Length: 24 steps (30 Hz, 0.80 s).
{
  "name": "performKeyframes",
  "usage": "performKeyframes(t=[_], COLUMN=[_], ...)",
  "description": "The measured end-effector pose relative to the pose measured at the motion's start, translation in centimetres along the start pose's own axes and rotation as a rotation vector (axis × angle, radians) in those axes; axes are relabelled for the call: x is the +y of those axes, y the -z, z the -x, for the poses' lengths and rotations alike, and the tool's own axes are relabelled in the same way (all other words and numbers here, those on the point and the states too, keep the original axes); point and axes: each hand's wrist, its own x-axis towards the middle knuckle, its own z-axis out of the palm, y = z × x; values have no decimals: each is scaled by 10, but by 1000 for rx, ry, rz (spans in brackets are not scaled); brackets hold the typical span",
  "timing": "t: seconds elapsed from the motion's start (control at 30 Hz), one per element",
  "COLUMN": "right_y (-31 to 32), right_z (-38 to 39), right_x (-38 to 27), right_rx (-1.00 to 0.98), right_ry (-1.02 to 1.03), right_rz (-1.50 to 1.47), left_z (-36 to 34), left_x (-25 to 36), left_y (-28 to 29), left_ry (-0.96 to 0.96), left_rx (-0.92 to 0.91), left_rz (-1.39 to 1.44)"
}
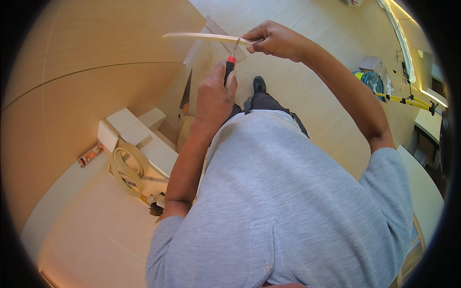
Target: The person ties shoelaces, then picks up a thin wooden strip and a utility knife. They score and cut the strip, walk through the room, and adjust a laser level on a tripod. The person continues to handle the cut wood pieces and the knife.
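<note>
My left hand (216, 96) is wrapped round the black-and-red handle of a knife (230, 67), whose thin blade points up and touches or nearly touches a long, narrow pale strip (201, 36). My right hand (269, 41) pinches that strip near its right end, just right of the blade. The strip stretches leftward in front of a large plywood panel (96, 33).
At lower left, white boxes (127, 127), tape rolls (126, 168) and a sealant tube (90, 156) sit beside a pale board. A flat board (220, 26) lies on the floor ahead. At right are coiled material (369, 82), yellow poles (403, 100) and curved white panels.
</note>
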Motion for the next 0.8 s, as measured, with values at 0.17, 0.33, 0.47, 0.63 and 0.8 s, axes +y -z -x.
performKeyframes(t=[0.17, 0.33, 0.47, 0.63, 0.8], right_y=[-4, 2, 4, 3, 4], right_z=[-1, 1, 1, 2, -2], right_x=[0, -4, -6, -6, -6], right_rx=[46, -25, -49, -50, -80], right_ry=[10, -68, -49, -55, -91], right_rz=[98, -60, -117, -207, -256], left_z=[0, 1, -1, -1, -2], left_x=[-1, 1, -1, -5, -9], left_y=[-1, -1, -2, -4, -5], left_ry=[-60, 48, -53, -46, -77], left_rx=[27, -8, 34, 43, 74], left_rz=[-16, 33, -6, -17, -24])
